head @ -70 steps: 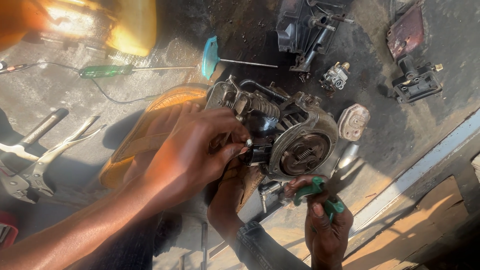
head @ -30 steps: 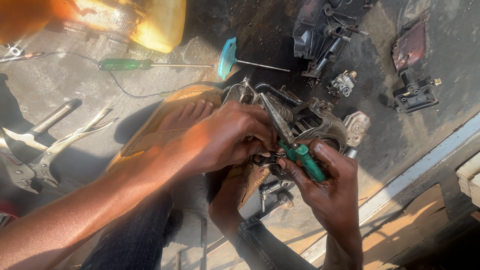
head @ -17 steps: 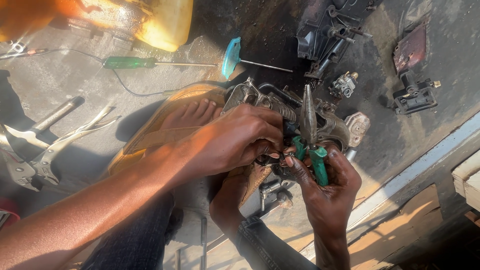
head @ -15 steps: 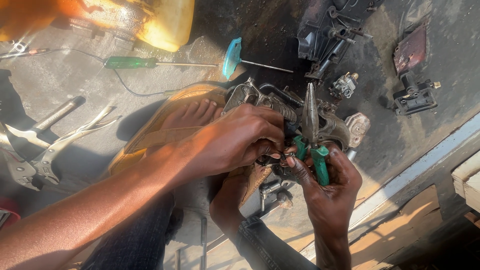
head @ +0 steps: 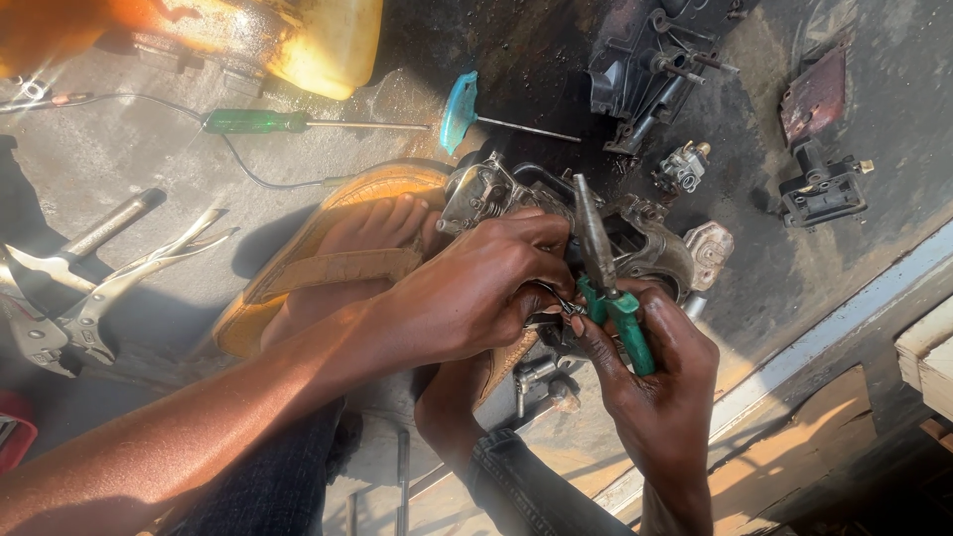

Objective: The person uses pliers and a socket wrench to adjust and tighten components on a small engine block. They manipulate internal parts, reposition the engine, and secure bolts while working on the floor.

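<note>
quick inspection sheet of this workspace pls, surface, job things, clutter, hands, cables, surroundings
surface: grey concrete floor, oil-dark near the top, sunlit.
job's things: small engine on the floor beside a sandalled foot; green-handled pliers, nose pointing up.
clutter: green screwdriver, teal T-handle key, locking pliers, black engine housing, carburettor, rusty plate, yellow jerrycan.
grippers: left hand pinches a small part at the engine; right hand grips the pliers' handles.
cables: thin dark wire across the floor.
surroundings: pale metal rail, wooden boards at the right.
</note>
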